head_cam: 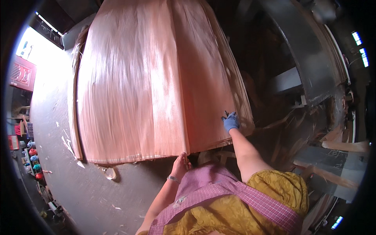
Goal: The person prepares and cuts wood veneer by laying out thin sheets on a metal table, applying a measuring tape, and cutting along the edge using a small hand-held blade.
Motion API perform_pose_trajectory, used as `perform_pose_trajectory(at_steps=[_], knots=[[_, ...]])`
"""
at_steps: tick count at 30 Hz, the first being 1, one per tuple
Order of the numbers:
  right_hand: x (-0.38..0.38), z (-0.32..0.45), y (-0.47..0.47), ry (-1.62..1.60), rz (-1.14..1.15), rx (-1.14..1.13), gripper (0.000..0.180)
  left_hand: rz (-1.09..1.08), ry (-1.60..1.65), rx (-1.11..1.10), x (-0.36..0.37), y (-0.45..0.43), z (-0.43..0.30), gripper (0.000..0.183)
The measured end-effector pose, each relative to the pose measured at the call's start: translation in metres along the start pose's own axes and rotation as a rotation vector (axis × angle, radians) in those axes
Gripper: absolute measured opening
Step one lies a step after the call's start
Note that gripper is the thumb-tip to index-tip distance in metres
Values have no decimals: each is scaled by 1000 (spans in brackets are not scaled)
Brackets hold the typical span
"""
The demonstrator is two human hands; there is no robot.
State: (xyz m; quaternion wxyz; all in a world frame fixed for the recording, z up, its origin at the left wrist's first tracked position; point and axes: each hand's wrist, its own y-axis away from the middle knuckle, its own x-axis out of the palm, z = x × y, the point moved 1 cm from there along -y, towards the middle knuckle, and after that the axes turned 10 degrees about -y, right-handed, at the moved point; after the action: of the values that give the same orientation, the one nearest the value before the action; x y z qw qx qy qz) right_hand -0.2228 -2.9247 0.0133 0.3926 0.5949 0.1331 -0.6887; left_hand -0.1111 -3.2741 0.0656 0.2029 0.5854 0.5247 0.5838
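Note:
A wide stack of thin reddish wood veneer sheets [126, 97] lies before me, with a raised fold or overlapping edge running along its length. At the near edge, my bare left hand [181, 165] pinches the end of that raised veneer edge between thumb and fingers. My right hand [231, 122], in a blue glove, is over the right part of the veneer near its corner. It grips a small dark tool [226, 113], whose kind I cannot tell. The layered sheet edges show along the stack's right side.
Narrow veneer strips [75, 102] lie along the stack's left side. A curled scrap [109, 173] and small chips are on the grey floor [88, 199]. Colourful containers [33, 152] stand at the far left. Wood pieces [343, 146] and a dark machine-like structure [308, 58] are at the right.

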Motion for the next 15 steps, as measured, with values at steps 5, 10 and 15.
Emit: perform_pose_trajectory(at_steps=[5, 10, 15], knots=[[2, -15, -2, 24, 63, -175, 27, -41, -44, 50, 10, 6, 0, 27], [-29, 4, 22, -105, -20, -334, 22, -95, -114, 96, 13, -2, 4, 25], [-34, 24, 17, -99, -76, -113, 62, -162, -120, 161, 14, -14, 6, 25]])
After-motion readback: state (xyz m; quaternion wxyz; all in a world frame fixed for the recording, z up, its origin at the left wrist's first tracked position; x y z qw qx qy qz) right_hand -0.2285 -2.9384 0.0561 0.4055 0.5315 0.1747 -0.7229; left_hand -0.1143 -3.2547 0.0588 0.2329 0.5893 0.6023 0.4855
